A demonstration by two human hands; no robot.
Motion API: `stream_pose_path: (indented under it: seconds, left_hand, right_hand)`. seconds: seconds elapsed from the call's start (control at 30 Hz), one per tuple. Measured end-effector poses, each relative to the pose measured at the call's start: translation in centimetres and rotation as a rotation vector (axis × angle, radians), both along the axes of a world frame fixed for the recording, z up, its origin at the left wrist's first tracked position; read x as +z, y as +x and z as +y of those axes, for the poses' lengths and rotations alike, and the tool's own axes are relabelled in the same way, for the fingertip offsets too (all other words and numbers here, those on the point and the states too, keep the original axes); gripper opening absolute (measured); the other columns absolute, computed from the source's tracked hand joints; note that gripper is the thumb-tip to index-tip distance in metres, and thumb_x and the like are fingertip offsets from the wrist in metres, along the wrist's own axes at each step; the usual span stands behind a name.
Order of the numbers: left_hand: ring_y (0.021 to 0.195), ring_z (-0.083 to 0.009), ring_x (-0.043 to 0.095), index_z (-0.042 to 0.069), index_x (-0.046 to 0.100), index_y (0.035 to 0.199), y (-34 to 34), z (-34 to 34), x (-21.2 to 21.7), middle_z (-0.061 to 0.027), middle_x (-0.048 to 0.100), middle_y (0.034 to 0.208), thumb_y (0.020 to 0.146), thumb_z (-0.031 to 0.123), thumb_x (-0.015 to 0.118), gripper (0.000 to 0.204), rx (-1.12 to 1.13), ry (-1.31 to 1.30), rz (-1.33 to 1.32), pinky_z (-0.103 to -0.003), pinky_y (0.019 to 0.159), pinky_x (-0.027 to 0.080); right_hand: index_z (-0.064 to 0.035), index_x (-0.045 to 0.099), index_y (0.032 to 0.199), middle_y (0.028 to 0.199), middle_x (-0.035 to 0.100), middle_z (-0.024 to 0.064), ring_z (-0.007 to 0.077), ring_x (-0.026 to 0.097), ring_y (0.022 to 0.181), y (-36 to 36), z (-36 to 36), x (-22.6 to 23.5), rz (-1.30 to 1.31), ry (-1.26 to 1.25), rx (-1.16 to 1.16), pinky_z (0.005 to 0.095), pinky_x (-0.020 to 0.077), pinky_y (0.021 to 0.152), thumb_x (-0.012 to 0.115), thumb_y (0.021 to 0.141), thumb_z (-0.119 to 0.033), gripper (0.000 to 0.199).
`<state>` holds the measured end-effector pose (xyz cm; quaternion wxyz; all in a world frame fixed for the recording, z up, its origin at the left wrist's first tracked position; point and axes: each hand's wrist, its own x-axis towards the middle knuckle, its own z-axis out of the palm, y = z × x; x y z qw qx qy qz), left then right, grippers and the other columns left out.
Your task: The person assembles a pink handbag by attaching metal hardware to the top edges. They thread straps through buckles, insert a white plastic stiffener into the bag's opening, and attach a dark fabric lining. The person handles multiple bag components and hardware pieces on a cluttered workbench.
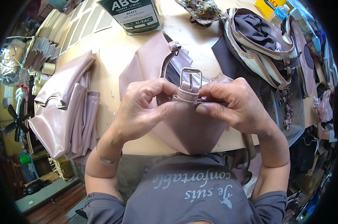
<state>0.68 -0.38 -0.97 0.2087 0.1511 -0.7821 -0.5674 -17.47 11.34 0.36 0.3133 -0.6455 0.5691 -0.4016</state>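
So from my feed, the pink strap (pixel 187 95) with the silver buckle (pixel 191 79) sits right between both hands, buckle sticking up just above the fingertips. My left hand (pixel 142 108) is clamped on the strap's left side, thumb and fingers pinching it together, and my right hand (pixel 234 102) is pinched shut on the right side the same way. Under the hands hangs the big pink leather piece (pixel 187 130) the strap belongs to, draped over the near edge of the counter (pixel 109 63). Off to the left of the left hand there's a stack of folded pink leather (pixel 66 108). Past the right hand, half-finished bags (pixel 262 41) are piled up. A glue can (pixel 133 15) stands farther out, beyond the left hand.
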Motion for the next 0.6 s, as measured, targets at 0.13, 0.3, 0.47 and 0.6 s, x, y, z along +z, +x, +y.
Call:
stream_pose_path:
  seconds: [0.13,0.3,0.47,0.6]
  left_hand:
    - [0.065,-0.0089,0.054,-0.002,0.063,0.083,-0.2,0.4,0.4,-0.0060,0.060,0.072,0.072,0.002,0.065,0.013,0.023,-0.059,-0.011,-0.023,0.060,0.044]
    - [0.062,-0.0078,0.054,-0.001,0.062,0.080,-0.2,0.6,-0.2,-0.0046,0.061,0.071,0.071,0.001,0.068,0.011,0.054,-0.023,0.030,-0.021,0.058,0.043]
    - [0.062,-0.0067,0.053,-0.001,0.062,0.079,-0.6,0.7,0.0,-0.0037,0.061,0.071,0.069,0.004,0.072,0.015,0.054,0.003,-0.005,-0.020,0.055,0.041]
    - [0.063,-0.0051,0.051,0.000,0.061,0.076,-0.7,0.5,0.1,-0.0023,0.059,0.070,0.068,0.003,0.072,0.013,0.047,0.073,-0.030,-0.019,0.055,0.040]
  right_hand:
    - [-0.0048,0.063,0.089,0.062,0.056,0.0166,0.0292,0.056,0.054,0.4,-0.2,-0.2,-0.016,-0.014,-0.016,0.0345,0.0414,0.050,0.064,0.077,-0.017,0.017]
    - [-0.0039,0.062,0.084,0.062,0.056,0.0169,0.0301,0.055,0.054,0.2,-0.2,-0.5,0.067,-0.105,-0.013,0.0354,0.0411,0.050,0.063,0.077,-0.015,0.013]
    - [-0.0030,0.060,0.079,0.059,0.055,0.0160,0.0301,0.057,0.055,-0.3,0.0,-0.2,0.125,-0.053,-0.001,0.0349,0.0426,0.050,0.063,0.076,-0.015,0.013]
    - [-0.0037,0.060,0.078,0.057,0.055,0.0145,0.0297,0.057,0.054,-0.6,0.5,-0.6,0.209,-0.055,-0.017,0.0344,0.0441,0.052,0.064,0.075,-0.015,0.013]
